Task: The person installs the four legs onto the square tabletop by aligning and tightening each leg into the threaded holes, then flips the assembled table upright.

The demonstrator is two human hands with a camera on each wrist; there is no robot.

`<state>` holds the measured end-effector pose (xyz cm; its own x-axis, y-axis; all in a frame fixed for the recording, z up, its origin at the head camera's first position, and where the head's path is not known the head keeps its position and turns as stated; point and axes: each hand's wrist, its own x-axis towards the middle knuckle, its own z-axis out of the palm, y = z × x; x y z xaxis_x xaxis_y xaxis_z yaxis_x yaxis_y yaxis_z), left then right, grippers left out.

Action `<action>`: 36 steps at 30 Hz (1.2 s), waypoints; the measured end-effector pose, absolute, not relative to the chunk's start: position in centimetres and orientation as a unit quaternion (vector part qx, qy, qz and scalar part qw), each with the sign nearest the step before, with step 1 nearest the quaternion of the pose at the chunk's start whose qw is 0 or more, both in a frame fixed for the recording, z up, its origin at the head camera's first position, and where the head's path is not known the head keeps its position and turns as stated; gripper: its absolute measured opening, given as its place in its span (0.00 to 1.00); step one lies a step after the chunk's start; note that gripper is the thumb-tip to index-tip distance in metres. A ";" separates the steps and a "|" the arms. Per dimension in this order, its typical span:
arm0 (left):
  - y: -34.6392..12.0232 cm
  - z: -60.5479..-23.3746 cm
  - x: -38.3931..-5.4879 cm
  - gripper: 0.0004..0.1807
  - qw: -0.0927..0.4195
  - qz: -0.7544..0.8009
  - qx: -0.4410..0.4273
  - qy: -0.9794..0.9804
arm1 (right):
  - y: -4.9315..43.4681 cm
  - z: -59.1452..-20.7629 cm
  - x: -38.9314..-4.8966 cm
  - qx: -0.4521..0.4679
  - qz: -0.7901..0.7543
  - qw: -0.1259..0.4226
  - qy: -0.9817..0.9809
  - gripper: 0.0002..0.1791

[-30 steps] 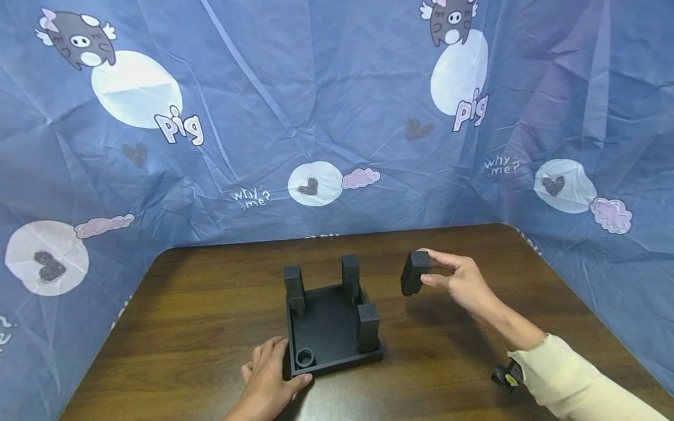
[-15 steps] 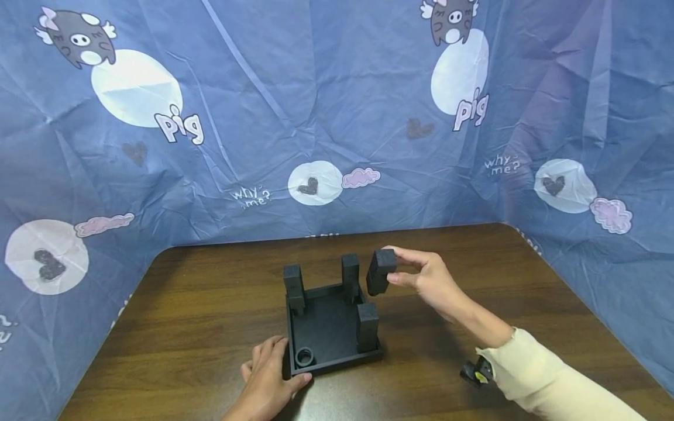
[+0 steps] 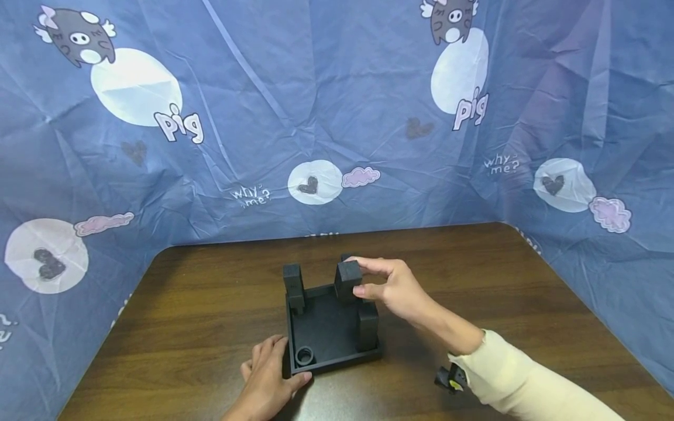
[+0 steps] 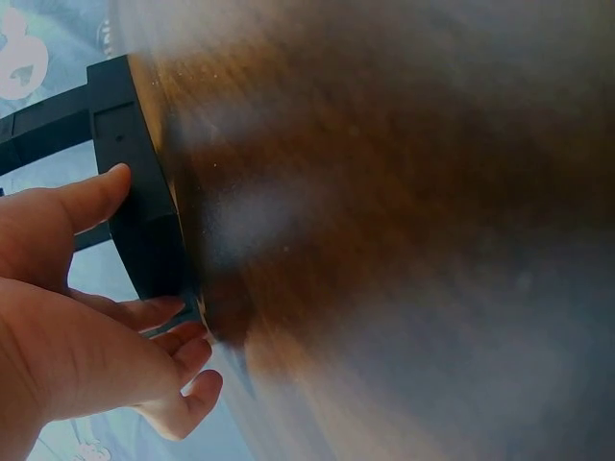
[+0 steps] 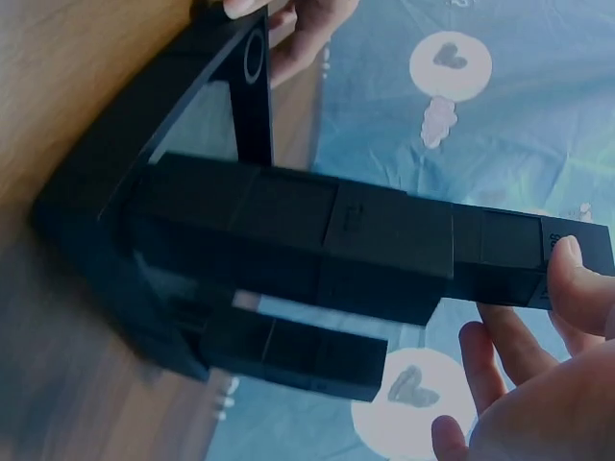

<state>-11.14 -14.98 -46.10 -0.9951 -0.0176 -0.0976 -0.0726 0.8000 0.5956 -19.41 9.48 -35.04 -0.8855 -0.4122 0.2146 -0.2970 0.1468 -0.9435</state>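
A black square base with a raised rim [image 3: 342, 366] lies on the table. Square black legs stand upright at its far left [image 3: 293, 283] and near right [image 3: 367, 330] corners; a third at the far right is mostly hidden behind my right hand. A round socket [image 3: 304, 356] shows in the near left corner. Around that corner my left hand [image 3: 265, 374] grips the base, thumb against the near wall [image 4: 135, 182]. My right hand [image 3: 397, 292] pinches another black leg [image 3: 348, 278] by its upper end, above the base. In the right wrist view the near right leg hides this leg's lower end.
The brown wooden table [image 3: 184, 316] extends around the base. A blue sheet [image 3: 253, 105] printed with pigs hangs behind the table and at its sides. A small black device [image 3: 450, 379] sits under the right sleeve's cuff.
My right hand has carried its leg leftward from beyond the base's right side to over the base, a little lower now. The left hand and base have stayed in place.
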 end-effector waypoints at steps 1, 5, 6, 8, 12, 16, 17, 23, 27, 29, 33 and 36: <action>-15.0 -46.1 -11.1 0.43 0.040 0.315 -0.022 0.948 | 9.3 -35.1 -19.4 -0.239 -0.609 0.049 0.755 0.27; -14.9 -46.1 -11.1 0.42 0.033 0.314 -0.019 0.949 | 8.4 -35.0 -19.1 -0.251 -0.605 0.060 0.753 0.27; -14.9 -46.1 -11.1 0.42 0.033 0.313 -0.019 0.949 | 8.2 -35.0 -19.1 -0.254 -0.606 0.065 0.751 0.26; -14.9 -46.1 -11.1 0.43 0.034 0.312 -0.020 0.949 | 7.7 -34.9 -18.8 -0.258 -0.608 0.077 0.747 0.26; -14.9 -46.1 -11.1 0.43 0.031 0.310 -0.021 0.950 | 6.8 -34.9 -18.4 -0.261 -0.611 0.100 0.741 0.26; -14.9 -46.2 -11.1 0.42 0.026 0.311 -0.019 0.950 | 6.0 -35.1 -18.2 -0.266 -0.613 0.112 0.736 0.26; -14.9 -46.2 -11.1 0.42 0.024 0.311 -0.019 0.950 | 5.7 -35.2 -18.2 -0.268 -0.615 0.113 0.733 0.26; -14.9 -46.1 -11.1 0.42 0.018 0.311 -0.017 0.950 | 4.0 -35.5 -17.5 -0.280 -0.600 0.103 0.742 0.26; -14.9 -46.1 -11.1 0.42 0.027 0.315 -0.017 0.948 | 3.2 -35.7 -16.9 -0.271 -0.583 0.108 0.758 0.25; -15.0 -46.0 -11.1 0.42 0.030 0.316 -0.017 0.948 | 2.9 -35.8 -16.5 -0.266 -0.582 0.117 0.760 0.25; -15.1 -46.0 -11.1 0.42 0.036 0.316 -0.015 0.948 | 2.3 -36.2 -16.0 -0.259 -0.590 0.132 0.754 0.25; -15.2 -46.0 -11.1 0.42 0.036 0.321 -0.013 0.946 | 1.9 -36.8 -15.8 -0.257 -0.590 0.139 0.752 0.25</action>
